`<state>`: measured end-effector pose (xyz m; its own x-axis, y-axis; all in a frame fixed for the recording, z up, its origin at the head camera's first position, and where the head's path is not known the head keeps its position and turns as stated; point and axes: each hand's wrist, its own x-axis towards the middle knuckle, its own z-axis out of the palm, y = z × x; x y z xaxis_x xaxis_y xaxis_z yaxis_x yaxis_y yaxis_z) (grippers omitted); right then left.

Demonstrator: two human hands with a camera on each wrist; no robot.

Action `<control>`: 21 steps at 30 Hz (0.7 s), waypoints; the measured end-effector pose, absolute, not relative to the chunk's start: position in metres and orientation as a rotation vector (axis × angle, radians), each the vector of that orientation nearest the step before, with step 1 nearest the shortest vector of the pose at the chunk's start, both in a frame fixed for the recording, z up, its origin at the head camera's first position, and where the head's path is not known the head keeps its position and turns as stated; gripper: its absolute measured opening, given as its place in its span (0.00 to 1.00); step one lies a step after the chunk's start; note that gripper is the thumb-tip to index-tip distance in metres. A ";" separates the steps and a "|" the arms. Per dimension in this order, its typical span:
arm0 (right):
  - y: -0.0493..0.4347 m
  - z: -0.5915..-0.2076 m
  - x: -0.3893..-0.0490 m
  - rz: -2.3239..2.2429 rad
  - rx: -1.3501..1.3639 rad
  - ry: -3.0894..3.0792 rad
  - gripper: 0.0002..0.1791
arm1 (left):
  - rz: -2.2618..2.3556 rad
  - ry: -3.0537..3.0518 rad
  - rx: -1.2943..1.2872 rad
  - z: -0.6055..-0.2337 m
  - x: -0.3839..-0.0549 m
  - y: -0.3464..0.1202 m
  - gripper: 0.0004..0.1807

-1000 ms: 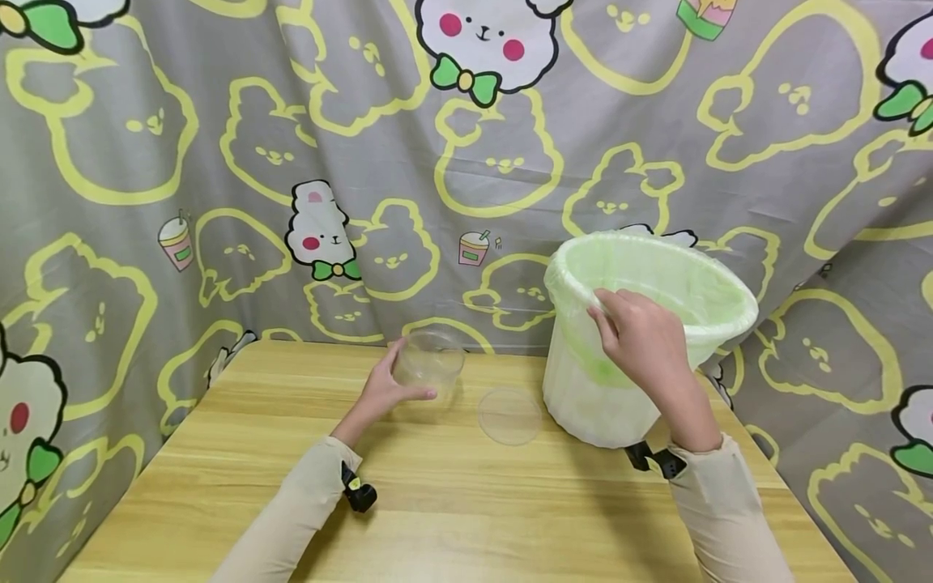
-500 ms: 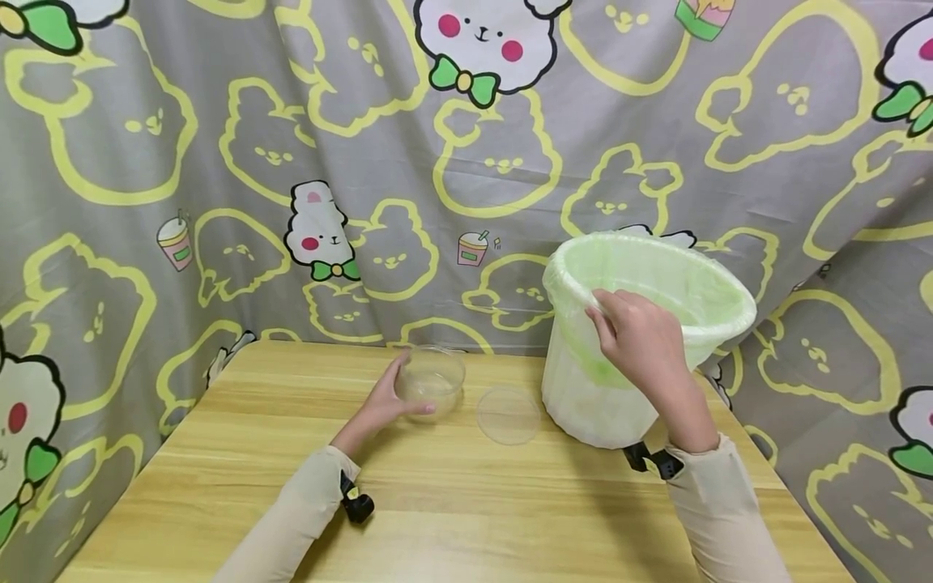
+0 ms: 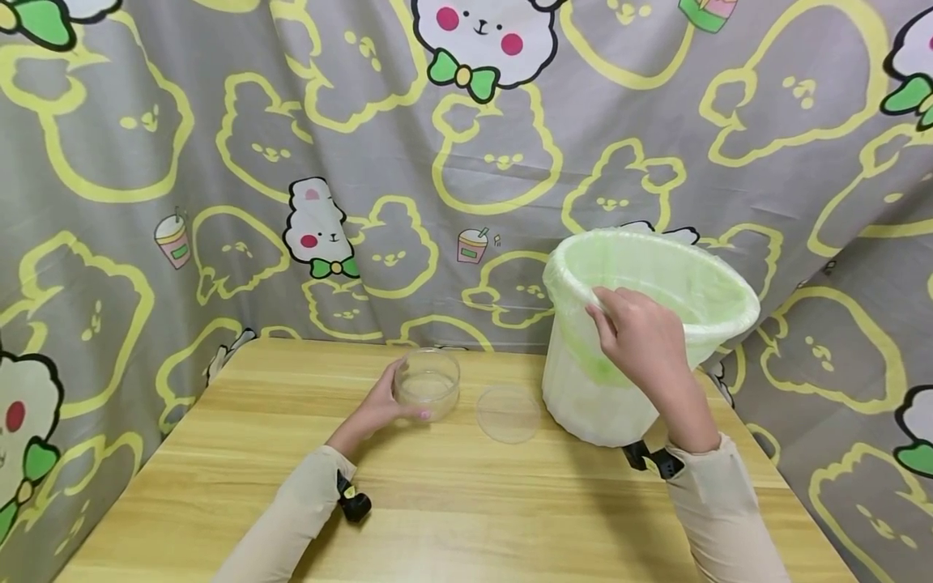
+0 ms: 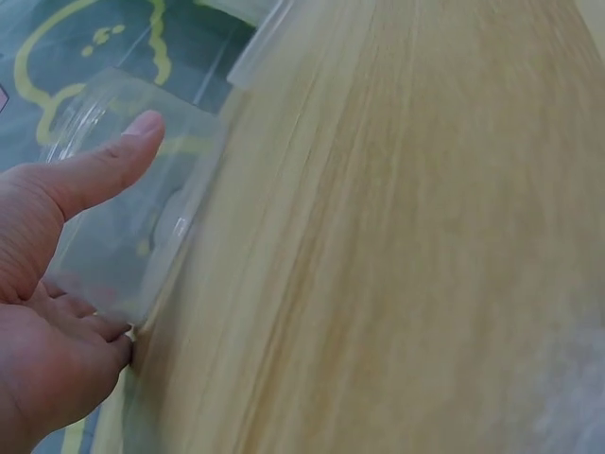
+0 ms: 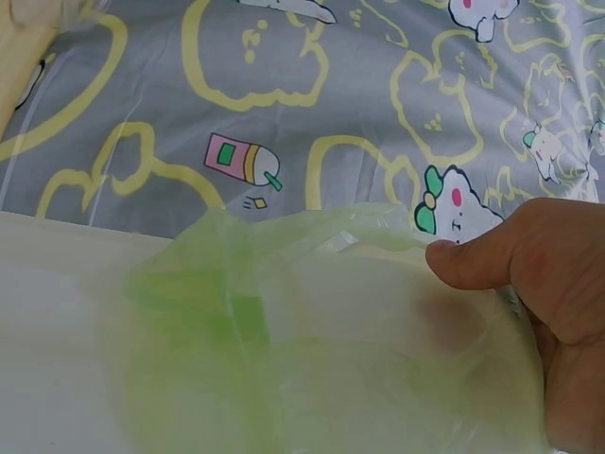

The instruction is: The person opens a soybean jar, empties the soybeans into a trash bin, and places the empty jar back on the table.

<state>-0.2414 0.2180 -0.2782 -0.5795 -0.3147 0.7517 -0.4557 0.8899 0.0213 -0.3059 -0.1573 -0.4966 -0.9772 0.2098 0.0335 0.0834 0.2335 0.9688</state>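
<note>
Jar's down now: the left hand (image 3: 379,405) has lowered the jar (image 3: 427,384) onto the table (image 3: 452,502), fingers wrapped round it, beside the lid (image 3: 508,413). Right hand (image 3: 640,340) keeps gripping the bin (image 3: 641,324) rim.

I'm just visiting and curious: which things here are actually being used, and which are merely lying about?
In use:
- clear round plastic container, gripped by the left hand
- white bin lined with a pale green plastic bag, rim held by the right hand

Lying about:
- clear flat round lid on the wooden table
- cartoon-print grey curtain
</note>
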 end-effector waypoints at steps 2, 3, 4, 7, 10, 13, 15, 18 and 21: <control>0.218 -0.278 -0.241 0.221 0.551 -2.229 0.11 | 1.856 2.379 0.278 -0.496 -0.305 -0.158 0.68; 0.218 -0.278 -0.241 0.221 0.550 -2.227 0.11 | 1.849 2.379 0.274 -0.496 -0.305 -0.159 0.68; 0.218 -0.278 -0.241 0.222 0.551 -2.224 0.11 | 1.845 2.376 0.269 -0.495 -0.305 -0.160 0.68; 0.217 -0.278 -0.242 0.225 0.557 -2.213 0.11 | 1.830 2.377 0.262 -0.494 -0.305 -0.161 0.69; 0.217 -0.278 -0.242 0.227 0.556 -2.213 0.11 | 1.824 2.376 0.274 -0.494 -0.306 -0.162 0.69; 0.218 -0.279 -0.241 0.227 0.551 -2.221 0.11 | 1.827 2.364 0.287 -0.495 -0.305 -0.161 0.68; 0.219 -0.280 -0.241 0.226 0.550 -2.226 0.11 | 1.824 2.366 0.294 -0.496 -0.304 -0.161 0.68; 0.218 -0.281 -0.241 0.223 0.557 -2.223 0.12 | 1.823 2.369 0.296 -0.496 -0.303 -0.161 0.68; 0.218 -0.280 -0.241 0.223 0.556 -2.221 0.12 | 1.819 2.381 0.298 -0.495 -0.304 -0.161 0.67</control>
